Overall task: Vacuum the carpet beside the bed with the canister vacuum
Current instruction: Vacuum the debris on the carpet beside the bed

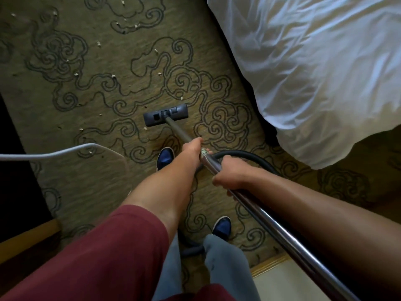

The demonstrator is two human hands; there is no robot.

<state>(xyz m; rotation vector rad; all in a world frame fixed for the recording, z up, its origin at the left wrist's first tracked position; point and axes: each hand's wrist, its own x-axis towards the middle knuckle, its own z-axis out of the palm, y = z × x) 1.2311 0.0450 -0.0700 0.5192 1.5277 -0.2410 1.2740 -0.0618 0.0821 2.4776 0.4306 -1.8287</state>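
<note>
The left hand (193, 146) wraps the metal wand (271, 218) at frame centre, and the right hand (230, 172), just behind it, grips the same tube. The floor head (166, 115) sits flat on the patterned carpet (86, 88) mid-frame, with scattered crumbs (76, 74) upper left and the white bed (325, 72) upper right.

Floor here is an olive carpet (104, 170) with dark swirly cloud outlines all over it. Loads of little pale scraps (113, 76) sit scattered on it, mostly toward the far side and left. The grey vacuum floor head (166, 115) lies flat on the carpet, right at the edge of the mess. A grey cord (54, 153) trails in from the left, a black hose (245, 154) loops near two blue shoes (165, 157). White bedding (314, 72) hangs down to the carpet on the right.
</note>
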